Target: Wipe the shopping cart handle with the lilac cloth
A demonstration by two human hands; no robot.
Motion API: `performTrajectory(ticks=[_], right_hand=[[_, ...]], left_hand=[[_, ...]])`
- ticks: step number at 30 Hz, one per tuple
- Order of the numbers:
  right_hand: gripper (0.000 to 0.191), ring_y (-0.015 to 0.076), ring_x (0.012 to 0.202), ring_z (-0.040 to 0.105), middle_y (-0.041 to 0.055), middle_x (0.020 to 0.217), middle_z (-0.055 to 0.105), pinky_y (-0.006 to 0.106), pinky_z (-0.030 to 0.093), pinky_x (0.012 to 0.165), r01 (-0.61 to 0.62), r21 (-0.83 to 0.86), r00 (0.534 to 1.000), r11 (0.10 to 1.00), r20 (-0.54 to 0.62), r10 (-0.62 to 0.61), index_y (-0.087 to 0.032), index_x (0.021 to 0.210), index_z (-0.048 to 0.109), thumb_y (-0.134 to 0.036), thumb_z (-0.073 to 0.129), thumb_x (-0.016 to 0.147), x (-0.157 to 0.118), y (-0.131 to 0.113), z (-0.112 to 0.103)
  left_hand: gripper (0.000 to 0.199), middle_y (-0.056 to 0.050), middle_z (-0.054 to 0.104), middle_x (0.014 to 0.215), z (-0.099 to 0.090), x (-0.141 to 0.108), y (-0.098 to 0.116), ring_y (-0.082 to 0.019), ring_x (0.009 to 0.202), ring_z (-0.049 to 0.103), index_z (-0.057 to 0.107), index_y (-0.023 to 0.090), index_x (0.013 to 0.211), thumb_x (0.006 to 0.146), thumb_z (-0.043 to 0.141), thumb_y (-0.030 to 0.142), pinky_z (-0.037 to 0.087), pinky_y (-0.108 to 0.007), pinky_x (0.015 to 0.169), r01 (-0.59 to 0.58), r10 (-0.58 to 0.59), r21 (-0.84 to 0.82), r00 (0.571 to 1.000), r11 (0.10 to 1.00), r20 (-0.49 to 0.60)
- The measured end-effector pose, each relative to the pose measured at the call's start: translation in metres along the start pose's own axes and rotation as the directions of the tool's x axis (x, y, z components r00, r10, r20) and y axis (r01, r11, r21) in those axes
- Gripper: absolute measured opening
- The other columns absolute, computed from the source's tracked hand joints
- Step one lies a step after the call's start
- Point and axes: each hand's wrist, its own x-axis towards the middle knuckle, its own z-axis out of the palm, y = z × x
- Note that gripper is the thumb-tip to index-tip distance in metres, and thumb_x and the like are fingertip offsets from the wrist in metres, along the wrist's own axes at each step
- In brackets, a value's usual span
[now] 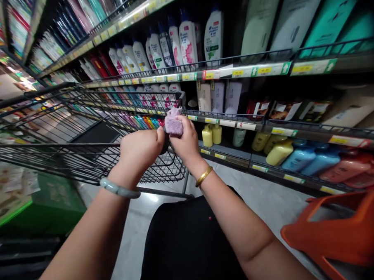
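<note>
My left hand (pixel 142 148) is closed in a fist at the near edge of a black wire shopping cart (pixel 157 170), around a dark bar that shows only in part between my hands. Beside it, my right hand (pixel 187 142) grips a fluffy light-purple cloth (pixel 174 123), bunched up above the thumb and fingers. The cloth is right next to the dark bar; whether it touches the bar is hard to tell. My fingers hide most of the bar.
Shelves of shampoo bottles (pixel 187 43) run along the far side and right, with pump bottles (pixel 299 157) on the low shelf. An orange plastic stool-like object (pixel 330 222) stands at lower right. A green display bin (pixel 53 199) is at left. Pale tiled floor (pixel 129 241) lies below.
</note>
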Motion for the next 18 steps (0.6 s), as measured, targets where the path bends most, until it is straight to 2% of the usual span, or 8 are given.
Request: performTrajectory(ticks=[2, 4, 6, 8, 10, 12, 15, 18], right_hand=[[0.041, 0.0230, 0.117, 0.062, 0.0069, 0.125, 0.066, 0.038, 0.053, 0.105, 0.005, -0.039, 1.000, 0.999, -0.021, -0.006, -0.025, 0.123, 0.060, -0.013, 0.062, 0.084, -0.006, 0.004, -0.007], [0.043, 0.0238, 0.112, 0.063, 0.0084, 0.122, 0.066, 0.039, 0.053, 0.103, -0.161, -0.089, 0.987, 0.983, -0.017, 0.160, -0.023, 0.124, 0.062, -0.012, 0.062, 0.083, -0.015, 0.023, -0.013], [0.044, 0.0251, 0.106, 0.064, 0.0100, 0.117, 0.068, 0.042, 0.054, 0.100, -0.349, -0.112, 0.936, 0.931, 0.018, 0.353, -0.020, 0.124, 0.062, -0.012, 0.063, 0.081, -0.019, 0.042, -0.019], [0.045, 0.0249, 0.102, 0.065, 0.0093, 0.114, 0.069, 0.042, 0.054, 0.098, -0.436, -0.108, 0.896, 0.894, 0.045, 0.442, -0.019, 0.126, 0.062, -0.013, 0.063, 0.081, -0.016, 0.047, -0.026], [0.047, 0.0233, 0.103, 0.065, 0.0070, 0.117, 0.069, 0.039, 0.054, 0.098, -0.359, -0.058, 0.932, 0.932, 0.039, 0.361, -0.022, 0.128, 0.059, -0.014, 0.063, 0.082, -0.009, 0.032, -0.034], [0.044, 0.0222, 0.110, 0.065, 0.0056, 0.122, 0.068, 0.036, 0.053, 0.101, -0.172, -0.008, 0.985, 0.985, -0.008, 0.172, -0.025, 0.128, 0.058, -0.017, 0.063, 0.085, -0.004, 0.010, -0.041], [0.034, 0.0241, 0.117, 0.062, 0.0075, 0.125, 0.066, 0.037, 0.052, 0.104, 0.030, -0.057, 0.998, 0.998, -0.050, -0.032, -0.026, 0.123, 0.061, -0.020, 0.061, 0.089, -0.007, -0.002, -0.048], [0.039, 0.0263, 0.108, 0.065, 0.0098, 0.120, 0.066, 0.039, 0.054, 0.098, -0.136, -0.199, 0.990, 0.970, -0.008, 0.137, -0.025, 0.123, 0.063, -0.017, 0.061, 0.085, -0.021, 0.030, -0.053]], left_hand=[[0.073, -0.021, 0.075, 0.089, -0.006, 0.001, 0.011, -0.039, 0.087, 0.074, 0.076, 0.012, 0.111, 0.103, 0.007, 0.033, 0.046, -0.041, 0.065, -0.030, 0.031, 0.003, 1.000, 1.000, -0.004], [0.075, -0.022, 0.075, 0.088, -0.012, 0.002, 0.021, -0.040, 0.088, 0.074, 0.076, 0.011, 0.110, 0.103, 0.005, 0.033, 0.047, -0.042, 0.065, -0.027, 0.027, -0.018, 1.000, 0.999, -0.003], [0.076, -0.023, 0.074, 0.088, -0.016, 0.004, 0.029, -0.041, 0.088, 0.074, 0.076, 0.010, 0.107, 0.103, 0.004, 0.034, 0.048, -0.042, 0.065, -0.008, 0.007, -0.045, 1.000, 0.999, -0.014], [0.077, -0.023, 0.074, 0.088, -0.016, 0.006, 0.035, -0.041, 0.088, 0.073, 0.077, 0.010, 0.104, 0.103, 0.005, 0.035, 0.049, -0.043, 0.066, 0.008, -0.011, -0.061, 0.999, 0.998, -0.037], [0.075, -0.024, 0.074, 0.088, -0.016, 0.009, 0.040, -0.041, 0.088, 0.073, 0.077, 0.010, 0.106, 0.103, 0.006, 0.034, 0.050, -0.043, 0.068, -0.005, 0.001, -0.067, 0.999, 0.998, -0.051], [0.074, -0.024, 0.074, 0.087, -0.016, 0.010, 0.045, -0.040, 0.088, 0.074, 0.077, 0.009, 0.107, 0.103, 0.007, 0.034, 0.050, -0.044, 0.070, -0.005, 0.000, -0.081, 0.999, 0.997, -0.053], [0.074, -0.026, 0.074, 0.090, -0.022, 0.009, 0.052, -0.041, 0.090, 0.073, 0.076, 0.008, 0.110, 0.103, 0.007, 0.033, 0.050, -0.045, 0.071, 0.000, -0.004, -0.100, 0.999, 0.995, -0.047], [0.075, -0.027, 0.074, 0.096, -0.031, 0.007, 0.060, -0.043, 0.096, 0.072, 0.075, 0.006, 0.113, 0.102, 0.005, 0.031, 0.050, -0.047, 0.072, -0.012, 0.009, -0.116, 1.000, 0.993, -0.024]])
